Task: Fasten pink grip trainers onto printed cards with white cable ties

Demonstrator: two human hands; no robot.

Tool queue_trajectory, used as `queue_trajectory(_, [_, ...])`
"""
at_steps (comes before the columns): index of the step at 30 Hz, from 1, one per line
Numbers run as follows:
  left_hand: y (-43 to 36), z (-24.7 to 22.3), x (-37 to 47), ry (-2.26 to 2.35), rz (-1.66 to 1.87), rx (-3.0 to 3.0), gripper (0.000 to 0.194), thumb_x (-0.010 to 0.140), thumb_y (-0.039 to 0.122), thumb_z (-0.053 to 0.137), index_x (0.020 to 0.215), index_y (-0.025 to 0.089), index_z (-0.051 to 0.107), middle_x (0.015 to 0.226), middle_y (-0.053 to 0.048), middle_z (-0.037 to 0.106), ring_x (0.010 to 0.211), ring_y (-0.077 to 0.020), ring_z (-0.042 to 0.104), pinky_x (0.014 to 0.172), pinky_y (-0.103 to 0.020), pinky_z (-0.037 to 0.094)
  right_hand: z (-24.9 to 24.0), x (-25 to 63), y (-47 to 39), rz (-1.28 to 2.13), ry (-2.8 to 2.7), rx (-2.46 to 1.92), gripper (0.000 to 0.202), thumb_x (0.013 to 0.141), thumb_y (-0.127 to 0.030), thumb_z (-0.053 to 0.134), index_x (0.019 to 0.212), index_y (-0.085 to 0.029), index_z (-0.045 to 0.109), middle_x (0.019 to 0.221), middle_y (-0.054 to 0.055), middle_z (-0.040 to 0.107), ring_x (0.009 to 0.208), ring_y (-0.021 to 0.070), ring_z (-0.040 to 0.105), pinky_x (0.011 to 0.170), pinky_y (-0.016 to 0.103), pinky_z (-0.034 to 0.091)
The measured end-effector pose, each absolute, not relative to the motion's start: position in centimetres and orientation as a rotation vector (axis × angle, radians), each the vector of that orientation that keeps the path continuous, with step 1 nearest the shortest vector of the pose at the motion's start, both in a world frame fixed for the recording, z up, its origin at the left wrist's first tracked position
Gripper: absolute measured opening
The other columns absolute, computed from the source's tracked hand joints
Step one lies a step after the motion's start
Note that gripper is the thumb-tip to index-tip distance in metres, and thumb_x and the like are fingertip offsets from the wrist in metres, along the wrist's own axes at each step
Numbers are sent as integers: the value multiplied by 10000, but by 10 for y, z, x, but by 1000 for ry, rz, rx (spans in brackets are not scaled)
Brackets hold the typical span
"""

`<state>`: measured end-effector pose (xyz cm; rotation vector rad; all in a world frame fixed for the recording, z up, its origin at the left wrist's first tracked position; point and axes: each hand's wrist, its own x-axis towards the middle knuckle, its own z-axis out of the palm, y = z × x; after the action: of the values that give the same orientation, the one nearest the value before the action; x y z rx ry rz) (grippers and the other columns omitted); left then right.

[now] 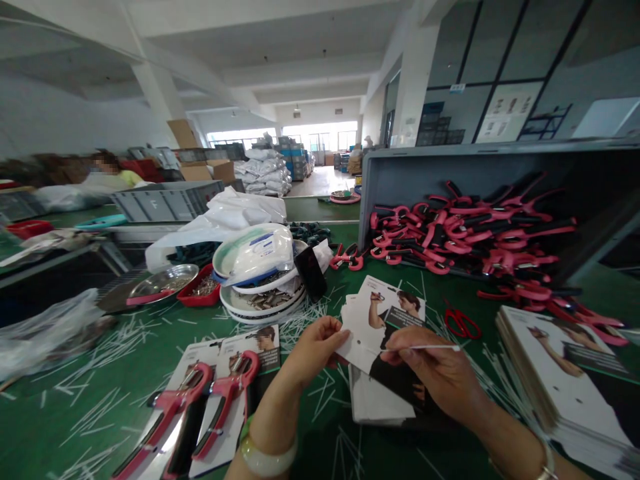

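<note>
My left hand point(318, 345) grips the left edge of a printed backing card point(364, 333) over a small stack of cards. My right hand point(440, 373) pinches a thin white tie strip point(434, 347) between thumb and fingers, lying across the card's face. Beneath, a white card pile point(377, 400) rests on the green table. To the left of my left forearm lie two pink-and-black hand grip exercisers point(173, 413) on similar cards. A taller stack of printed cards point(565, 380) stands right of my right hand.
A grey crate point(364, 200) tipped on its side spills pink-and-black hand grips point(450, 233). Red scissors point(461, 323) lie before it. Stacked white trays point(235, 307), a phone point(311, 273), a red bin point(200, 288) and scattered white strips point(100, 413) surround the work. Another person point(127, 177) is far left.
</note>
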<state>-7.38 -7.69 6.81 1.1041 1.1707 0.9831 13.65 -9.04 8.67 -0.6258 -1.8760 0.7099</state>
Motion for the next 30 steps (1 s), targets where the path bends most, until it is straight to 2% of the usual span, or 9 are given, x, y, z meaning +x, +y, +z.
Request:
queue_trajectory(10, [-87, 77, -69, 1037, 1009, 1063, 381, 652, 454, 708, 764, 173, 476, 591, 63, 545, 420, -73, 548, 351, -144, 369, 94, 134, -83, 627, -1963, -596, 145, 878, -134, 496, 860, -197, 626, 795, 24, 653, 754, 123, 648, 665, 232, 555])
queue_trajectory(13, [-91, 79, -65, 953, 947, 1012, 375, 704, 469, 669, 858, 185, 477, 617, 37, 600, 451, -93, 591, 374, -142, 391, 89, 135, -81, 483, -2033, -593, 132, 862, -133, 527, 890, -207, 632, 838, 30, 681, 822, 135, 650, 733, 250, 550])
queue_trajectory(17, [-95, 77, -56, 823, 908, 918, 441, 762, 502, 609, 1061, 206, 477, 769, -15, 656, 537, -141, 664, 368, -145, 397, 78, 140, -80, 312, -2084, -569, 213, 843, -88, 531, 989, -220, 614, 924, 41, 690, 894, 144, 644, 782, 258, 544])
queue_trajectory(23, [-92, 71, -40, 764, 991, 668, 420, 827, 484, 538, 1041, 124, 575, 821, -78, 668, 595, -137, 662, 402, -156, 446, 76, 153, -81, 258, -2043, -601, 211, 820, -80, 552, 964, -220, 616, 898, 35, 698, 865, 145, 658, 769, 247, 552])
queue_trajectory(27, [-94, 72, -29, 722, 1064, 555, 278, 731, 333, 699, 888, 121, 611, 730, -26, 635, 589, -107, 620, 394, -138, 430, 76, 163, -81, 359, -2025, -645, 188, 835, -96, 540, 956, -221, 612, 934, 38, 690, 927, 157, 645, 838, 301, 538])
queue_trajectory(30, [-98, 74, -17, 724, 1201, 461, 318, 605, 168, 793, 839, 141, 579, 721, 12, 632, 589, -72, 599, 512, -142, 483, 79, 165, -81, 479, -2020, -653, 164, 852, -107, 523, 937, -222, 603, 953, 41, 681, 955, 164, 634, 857, 336, 533])
